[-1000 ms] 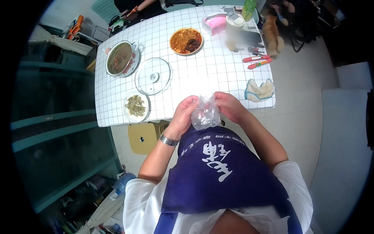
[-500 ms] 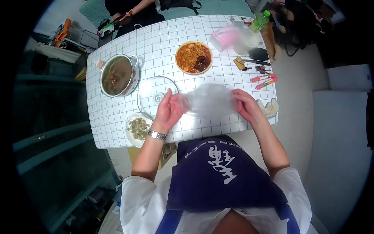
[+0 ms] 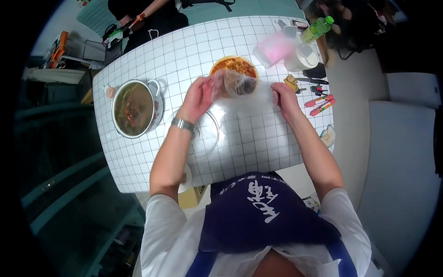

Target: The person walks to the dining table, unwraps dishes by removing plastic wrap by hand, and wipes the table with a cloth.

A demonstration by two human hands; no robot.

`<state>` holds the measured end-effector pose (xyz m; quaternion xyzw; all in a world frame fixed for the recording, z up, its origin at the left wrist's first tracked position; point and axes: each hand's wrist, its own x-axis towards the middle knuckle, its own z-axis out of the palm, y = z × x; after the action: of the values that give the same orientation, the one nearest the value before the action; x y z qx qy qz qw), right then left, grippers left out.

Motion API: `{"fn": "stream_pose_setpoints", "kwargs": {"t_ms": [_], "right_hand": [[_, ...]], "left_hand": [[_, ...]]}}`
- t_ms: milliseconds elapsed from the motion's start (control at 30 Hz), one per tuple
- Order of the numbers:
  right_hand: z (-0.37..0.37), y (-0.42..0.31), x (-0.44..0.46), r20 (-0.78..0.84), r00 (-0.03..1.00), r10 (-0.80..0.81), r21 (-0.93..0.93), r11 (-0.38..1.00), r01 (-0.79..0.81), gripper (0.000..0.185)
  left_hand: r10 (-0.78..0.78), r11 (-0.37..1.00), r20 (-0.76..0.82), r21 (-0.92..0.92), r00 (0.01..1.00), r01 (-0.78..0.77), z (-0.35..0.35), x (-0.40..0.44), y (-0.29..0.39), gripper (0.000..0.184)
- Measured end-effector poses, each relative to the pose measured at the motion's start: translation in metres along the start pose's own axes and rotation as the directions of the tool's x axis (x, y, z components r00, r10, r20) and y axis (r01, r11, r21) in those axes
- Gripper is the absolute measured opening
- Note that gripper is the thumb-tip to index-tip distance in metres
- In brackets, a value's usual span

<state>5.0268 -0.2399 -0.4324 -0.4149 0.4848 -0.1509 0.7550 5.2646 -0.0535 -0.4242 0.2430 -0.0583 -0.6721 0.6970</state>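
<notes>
A thin, clear plastic food cover (image 3: 251,94) stretches between my two hands, blurred by motion. My left hand (image 3: 197,98) pinches its left edge, and my right hand (image 3: 284,98) grips the right edge with bent fingers. The film hangs over the near half of a plate of reddish-orange food (image 3: 235,63), whose far half shows uncovered. Whether the film touches the plate I cannot tell. Below my left hand a transparent glass lid (image 3: 210,143) lies on the table. A white dish (image 3: 186,179) is mostly hidden by my left forearm.
On the left of the tiled table (image 3: 249,147) stands a pot of soup (image 3: 135,109). Along the right are a pink package (image 3: 274,50), a white jar (image 3: 302,58), a green bottle (image 3: 318,29), a knife (image 3: 314,80), keys (image 3: 316,90) and red-wrapped sausages (image 3: 319,101). A person (image 3: 152,18) sits beyond.
Both hands have moved away from me with the plastic cover, from above the near part of the table to over the plate of food. My view has shifted slightly.
</notes>
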Motion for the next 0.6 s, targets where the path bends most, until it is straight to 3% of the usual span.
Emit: {"fn": "stream_pose_setpoints", "kwargs": {"t_ms": [67,200,267,333,400,500,600], "right_hand": [[0.008,0.001,0.026,-0.068,0.996,-0.058,0.009,0.998,0.059,0.007],[0.027,0.001,0.054,-0.157,0.985,-0.066,0.055,0.996,0.076,0.008],[0.031,0.004,0.060,-0.179,0.981,-0.073,0.039,0.996,0.081,0.010],[0.034,0.009,0.067,-0.199,0.979,-0.041,0.031,0.998,0.048,0.011],[0.036,0.010,0.070,-0.210,0.977,-0.026,0.023,0.999,0.032,0.012],[0.035,0.010,0.076,-0.228,0.974,-0.017,-0.019,1.000,0.013,0.012],[0.028,0.004,0.081,-0.176,0.984,-0.010,0.001,1.000,0.010,0.012]], "left_hand": [[-0.015,0.997,-0.237,0.068,0.971,0.032,0.025,0.031,0.026,0.045],[-0.123,0.978,-0.122,0.155,0.985,0.141,0.020,0.097,0.072,0.042],[-0.169,0.880,-0.142,0.424,0.975,0.214,0.018,0.123,0.086,0.041],[-0.198,0.861,-0.227,0.425,0.954,0.280,0.021,0.139,0.088,0.038],[-0.238,0.864,-0.260,0.384,0.936,0.327,0.015,0.153,0.089,0.012],[-0.258,0.854,-0.318,0.367,0.912,0.369,0.010,0.163,0.092,0.012],[-0.275,0.860,-0.281,0.357,0.920,0.365,0.021,0.163,0.086,0.013]]}}
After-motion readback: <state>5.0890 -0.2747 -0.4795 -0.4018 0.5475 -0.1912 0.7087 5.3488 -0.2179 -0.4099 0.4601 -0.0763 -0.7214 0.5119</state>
